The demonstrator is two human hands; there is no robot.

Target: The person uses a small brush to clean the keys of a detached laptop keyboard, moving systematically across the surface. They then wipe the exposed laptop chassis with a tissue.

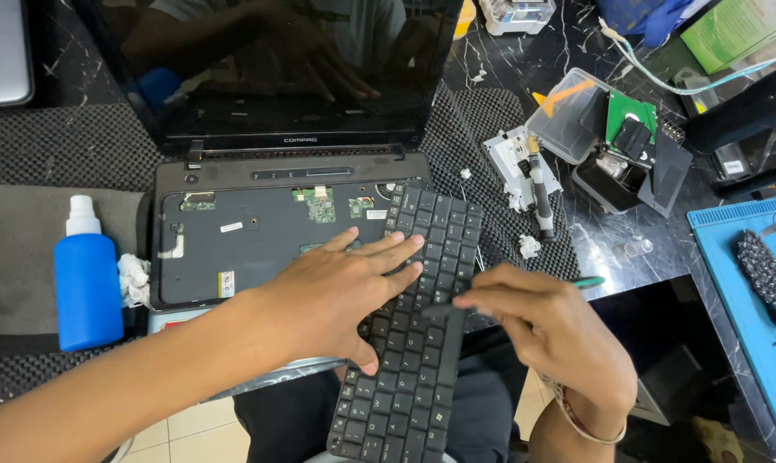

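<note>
Keyboard [414, 343] under left hand [332, 296] fingers; right hand [547, 326] beside.

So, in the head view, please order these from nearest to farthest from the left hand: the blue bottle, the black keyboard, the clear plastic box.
1. Black keyboard: directly under the left hand, touching it.
2. Blue bottle: to the left, beside the laptop base.
3. Clear plastic box: far upper right, on the dark table.

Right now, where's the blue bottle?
In the head view the blue bottle stands at the left, on the grey mat beside the opened laptop, white wadding between them.
</note>
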